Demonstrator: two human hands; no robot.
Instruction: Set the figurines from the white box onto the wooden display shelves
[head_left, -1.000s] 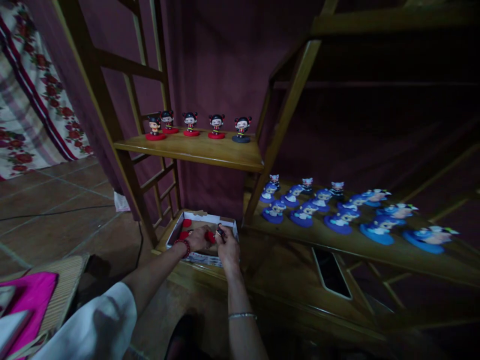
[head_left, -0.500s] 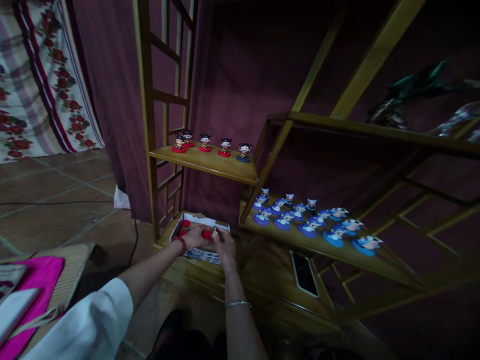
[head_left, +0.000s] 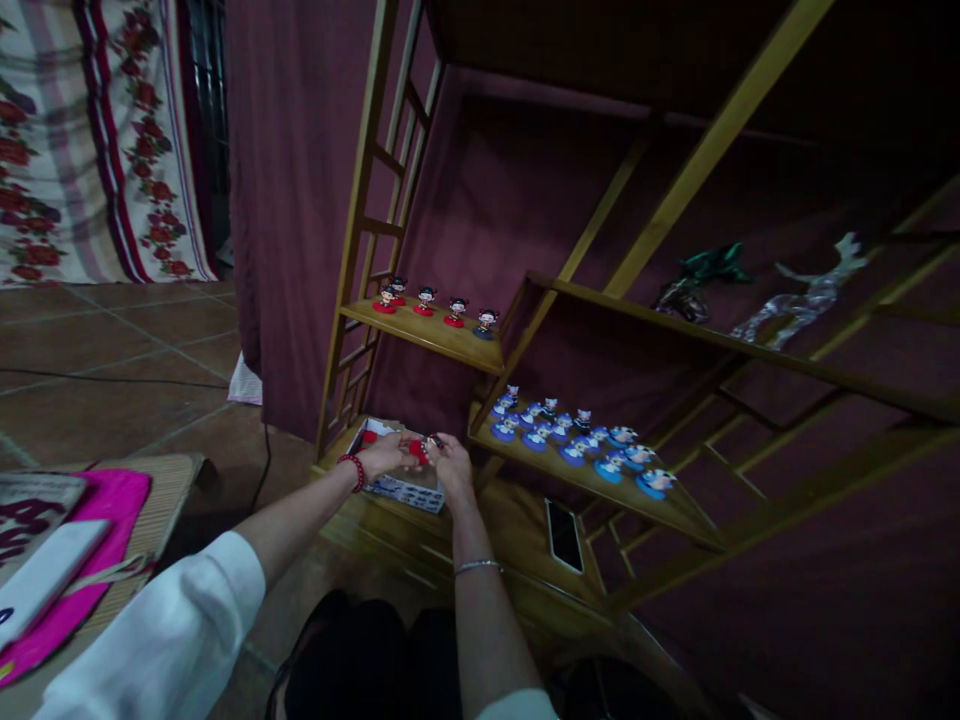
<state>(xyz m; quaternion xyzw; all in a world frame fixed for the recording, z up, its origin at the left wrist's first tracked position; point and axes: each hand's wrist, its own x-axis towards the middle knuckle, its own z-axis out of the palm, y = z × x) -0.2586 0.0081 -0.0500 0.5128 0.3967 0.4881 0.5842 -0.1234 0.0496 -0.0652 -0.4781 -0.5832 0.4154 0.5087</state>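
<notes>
Over an open cardboard box (head_left: 409,492) on the low shelf, my two hands meet at a small figurine (head_left: 430,445). My left hand (head_left: 384,456), with a red bead bracelet at the wrist, pinches a round red base (head_left: 417,452). The dark-haired figurine is between the fingers of my right hand (head_left: 453,468), touching or very close to the base; whether the two are joined I cannot tell. More red pieces (head_left: 369,437) lie inside the box at its left end.
Several red-based figurines (head_left: 425,300) stand on the upper left shelf. Several blue-and-purple figurines (head_left: 574,447) fill the shelf at right. A phone (head_left: 564,535) lies below them. Higher up stands a clear deer ornament (head_left: 799,300). A bamboo-topped stool (head_left: 169,490) holds a pink item (head_left: 120,510).
My right hand has brought the figurine left to the red base, which my left hand has raised from the box. The camera view has shifted.
</notes>
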